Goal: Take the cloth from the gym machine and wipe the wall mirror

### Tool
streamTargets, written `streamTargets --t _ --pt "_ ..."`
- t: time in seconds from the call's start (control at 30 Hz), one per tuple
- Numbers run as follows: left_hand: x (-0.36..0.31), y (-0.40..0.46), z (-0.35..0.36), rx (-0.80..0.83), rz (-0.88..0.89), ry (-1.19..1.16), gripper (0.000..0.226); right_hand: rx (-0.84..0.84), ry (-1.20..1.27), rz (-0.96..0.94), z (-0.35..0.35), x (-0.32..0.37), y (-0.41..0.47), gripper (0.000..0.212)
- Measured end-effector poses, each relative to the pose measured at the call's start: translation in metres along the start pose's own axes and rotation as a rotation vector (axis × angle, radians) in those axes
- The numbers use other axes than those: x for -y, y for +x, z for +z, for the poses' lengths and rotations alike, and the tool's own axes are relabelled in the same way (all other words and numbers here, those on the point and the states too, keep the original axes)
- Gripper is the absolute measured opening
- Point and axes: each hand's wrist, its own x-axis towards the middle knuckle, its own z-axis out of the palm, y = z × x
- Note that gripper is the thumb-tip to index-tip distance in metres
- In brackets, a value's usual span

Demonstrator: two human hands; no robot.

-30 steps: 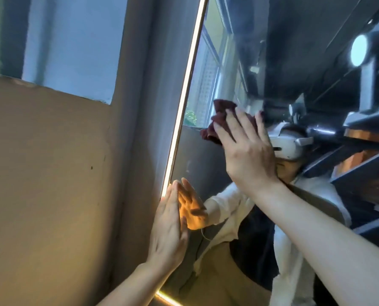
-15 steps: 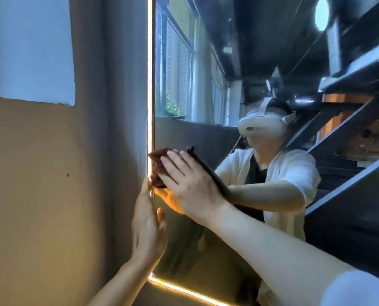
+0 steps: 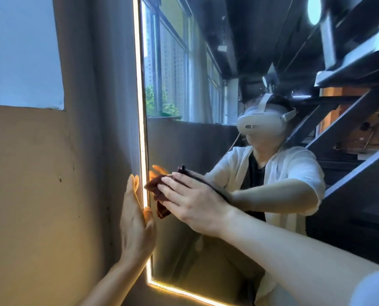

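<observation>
Short white sleeve (image 3: 374,290), bare forearms

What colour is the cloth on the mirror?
Dark reddish-brown, plain, with no pattern. The cloth shows best in the head view.

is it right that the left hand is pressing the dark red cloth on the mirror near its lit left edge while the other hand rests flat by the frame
Not quite: the head view shows the right hand pressing the dark red cloth on the mirror near its lit left edge. The left hand is the one resting flat by the frame.
</observation>
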Motion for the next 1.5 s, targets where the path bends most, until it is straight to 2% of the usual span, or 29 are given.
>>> streamTargets --t 0.03,0.1,0.17,0.2,0.23,0.33,0.4,0.43,0.47,0.57,0.6,0.63,0.67,0.77,0.83,0.87,0.93,1.03,1.1,1.17,1.23,1.33,1.43,1.5 --pt "0.0 0.004 -0.001 0.003 0.02 0.005 0.065 -0.023 -0.053 0.001 -0.005 -0.015 0.008 0.036" --pt "0.0 0.014 0.0 0.022 0.034 0.036 0.063 -0.143 -0.065 0.222 -0.021 -0.051 0.035 0.046" --pt "-0.005 0.02 0.002 0.037 0.018 0.047 0.072 -0.242 -0.115 0.464 -0.034 -0.073 0.052 0.056" --pt "-0.009 0.022 0.003 0.029 0.025 0.043 0.074 -0.245 -0.153 0.487 -0.033 -0.07 0.053 0.061" --pt "-0.011 0.024 0.004 0.01 0.056 0.036 0.071 -0.216 -0.174 0.426 -0.026 -0.059 0.048 0.06" --pt "-0.01 0.035 0.004 -0.05 0.077 0.015 0.065 -0.077 -0.144 -0.003 -0.002 -0.023 0.015 0.05" --pt "-0.012 0.047 0.002 -0.075 0.091 0.021 0.061 -0.048 -0.15 -0.11 -0.006 -0.045 0.016 0.049" --pt "-0.016 0.054 0.001 -0.081 0.121 0.023 0.059 -0.104 -0.176 -0.079 -0.014 -0.067 0.029 0.047" --pt "-0.02 0.061 -0.001 -0.081 0.144 0.025 0.062 -0.19 -0.189 0.033 -0.025 -0.093 0.046 0.044" --pt "-0.035 0.088 0.001 -0.076 0.161 0.021 0.092 -0.406 -0.285 0.542 -0.067 -0.171 0.086 0.04" --pt "-0.04 0.097 0.003 -0.076 0.169 0.026 0.095 -0.452 -0.289 0.66 -0.073 -0.179 0.091 0.041" --pt "-0.044 0.105 0.004 -0.082 0.184 0.031 0.093 -0.476 -0.29 0.696 -0.07 -0.176 0.094 0.043" --pt "-0.049 0.113 0.006 -0.091 0.205 0.032 0.088 -0.467 -0.283 0.642 -0.061 -0.163 0.097 0.044" --pt "-0.063 0.135 0.007 -0.15 0.248 0.031 0.077 -0.316 -0.212 0.247 -0.039 -0.124 0.104 0.05" --pt "-0.073 0.152 0.007 -0.183 0.25 0.049 0.077 -0.292 -0.217 0.185 -0.051 -0.155 0.117 0.05" --pt "-0.077 0.16 0.006 -0.175 0.254 0.067 0.079 -0.339 -0.241 0.263 -0.061 -0.181 0.122 0.049" --pt "-0.085 0.181 0.005 -0.156 0.325 0.142 0.08 -0.423 -0.314 0.533 -0.09 -0.235 0.125 0.045" --pt "-0.091 0.21 0.003 -0.159 0.445 0.271 0.062 -0.5 -0.368 0.823 -0.108 -0.261 0.13 0.049" --pt "-0.097 0.226 0.003 -0.176 0.456 0.334 0.06 -0.492 -0.373 0.79 -0.1 -0.24 0.15 0.051" --pt "-0.109 0.235 0.004 -0.19 0.449 0.356 0.065 -0.412 -0.385 0.582 -0.085 -0.22 0.171 0.052" --pt "-0.124 0.239 0.007 -0.208 0.444 0.343 0.065 -0.346 -0.375 0.491 -0.084 -0.221 0.182 0.054" --pt "-0.14 0.242 0.017 -0.236 0.498 0.322 0.057 -0.301 -0.347 0.6 -0.101 -0.249 0.171 0.057" --pt "-0.156 0.239 0.036 -0.227 0.673 0.374 0.059 -0.42 -0.383 0.817 -0.12 -0.282 0.138 0.047" --pt "-0.169 0.231 0.054 -0.215 0.724 0.371 0.057 -0.468 -0.361 0.925 -0.132 -0.302 0.101 0.045"
